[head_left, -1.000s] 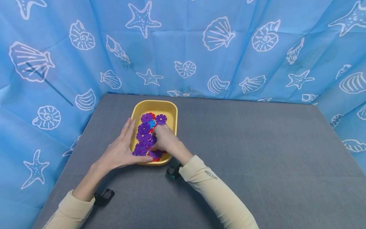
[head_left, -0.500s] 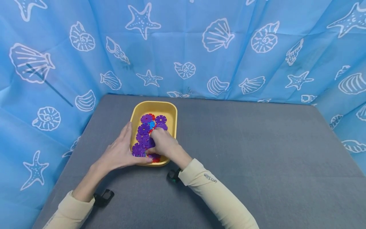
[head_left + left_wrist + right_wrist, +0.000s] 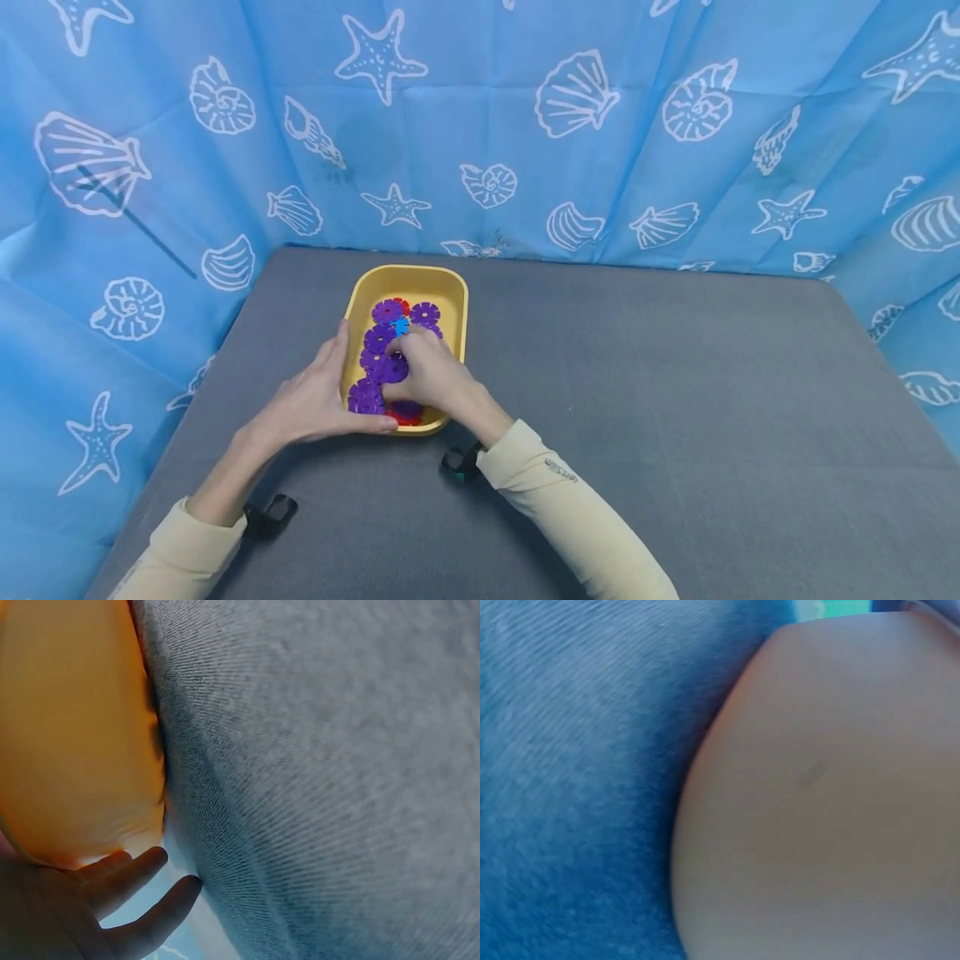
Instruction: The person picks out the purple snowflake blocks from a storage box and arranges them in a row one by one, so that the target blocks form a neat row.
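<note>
A yellow plastic tray (image 3: pixel 450 292) stands at the left of the table, holding several flower-shaped, notched plastic discs, mostly purple. My left hand (image 3: pixel 311 396) rests against its near left corner, fingers straight along the outer wall and thumb along the front rim. In the left wrist view, the spread fingers (image 3: pixel 142 885) lie beside the yellow wall. Inside the tray my right hand (image 3: pixel 431 375) has its thumb and fingers bent about a purple disc (image 3: pixel 395 367) on the pile. The right wrist view holds mostly blurred skin and grey cloth; its fingertips are hidden there.
A red disc (image 3: pixel 408 420) lies by the tray's front wall, a blue disc (image 3: pixel 401 325) farther back. Grey cloth covers the table (image 3: pixel 637 400). A blue curtain (image 3: pixel 480 125) with white shells and starfish hangs behind and at both sides. Each wrist wears a black camera mount.
My right hand has shifted slightly left over the pile, its thumb and fingers now about a purple disc. The left hand stays at the tray's corner.
</note>
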